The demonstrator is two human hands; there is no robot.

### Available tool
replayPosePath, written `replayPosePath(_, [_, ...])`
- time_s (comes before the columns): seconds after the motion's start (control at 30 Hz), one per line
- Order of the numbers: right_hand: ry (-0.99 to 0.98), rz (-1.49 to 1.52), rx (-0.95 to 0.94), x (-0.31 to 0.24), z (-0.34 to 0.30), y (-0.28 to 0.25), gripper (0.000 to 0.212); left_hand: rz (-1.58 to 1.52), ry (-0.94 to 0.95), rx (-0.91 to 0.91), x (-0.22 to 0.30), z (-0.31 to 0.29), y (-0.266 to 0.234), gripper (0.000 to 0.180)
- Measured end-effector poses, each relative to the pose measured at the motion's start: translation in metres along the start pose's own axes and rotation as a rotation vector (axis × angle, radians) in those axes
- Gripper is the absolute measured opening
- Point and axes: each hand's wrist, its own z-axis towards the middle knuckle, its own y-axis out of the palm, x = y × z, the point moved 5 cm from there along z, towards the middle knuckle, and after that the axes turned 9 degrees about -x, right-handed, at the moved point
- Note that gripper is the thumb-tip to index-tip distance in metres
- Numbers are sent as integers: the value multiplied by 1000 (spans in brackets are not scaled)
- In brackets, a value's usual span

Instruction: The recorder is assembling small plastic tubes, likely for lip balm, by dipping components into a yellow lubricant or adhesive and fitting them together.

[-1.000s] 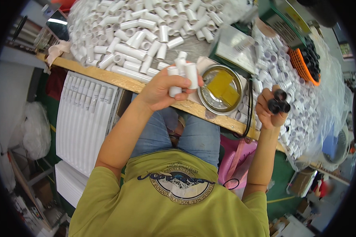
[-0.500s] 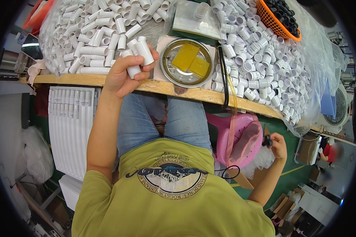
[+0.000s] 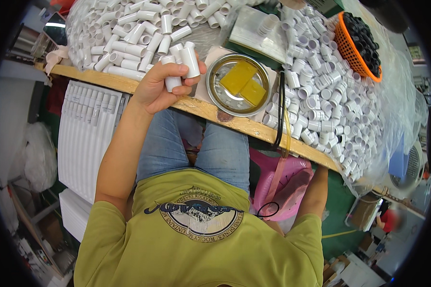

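Note:
My left hand (image 3: pixel 159 90) is closed round several short white plastic tubes (image 3: pixel 190 62), holding them above the front edge of the workbench. Just to its right lies a round metal dish (image 3: pixel 213 95) with two yellow sponge pieces (image 3: pixel 238 77) inside. Loose white tubes (image 3: pixel 129 48) are heaped beyond my left hand. My right forearm (image 3: pixel 316 191) reaches forward beneath the bench edge at the right, beside a pink plastic object (image 3: pixel 268 174) with a strap over it. The bench hides my right hand, so whatever it touches does not show.
Shorter white fittings (image 3: pixel 330 100) cover the right of the bench (image 3: pixel 115 82). An orange basket (image 3: pixel 344 45) of black parts stands behind them. A flat-topped device (image 3: pixel 249 38) sits beyond the dish. Black cables (image 3: pixel 280 110) hang over the edge. White trays (image 3: pixel 81 148) stand low at the left.
My right hand, earlier out beside the pink object with a small black thing, has gone forward under the bench, out of sight. My left hand keeps its tubes. The view has tilted slightly.

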Motion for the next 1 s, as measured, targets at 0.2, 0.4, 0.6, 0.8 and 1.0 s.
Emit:
replayPosePath(0.2, [-79, -468, -56, -46, -28, 26, 23, 9, 3, -4, 0, -1, 2, 33])
replayPosePath(0.4, [-99, -915, -40, -70, -135, 88, 26, 86, -84, -15, -3, 3, 6, 38])
replayPosePath(0.6, [-388, -302, -960, -257, -242, 126, 18, 114, -58, 10, 1, -4, 5, 39])
replayPosePath(0.8, [-378, -454, 311, -293, -194, 39, 16, 166, -27, 36, -2, 0, 11, 39])
replayPosePath(1.0, [-425, -711, 369, -309, -178, 54, 19, 102, 6, 97, -2, -8, 6, 31])
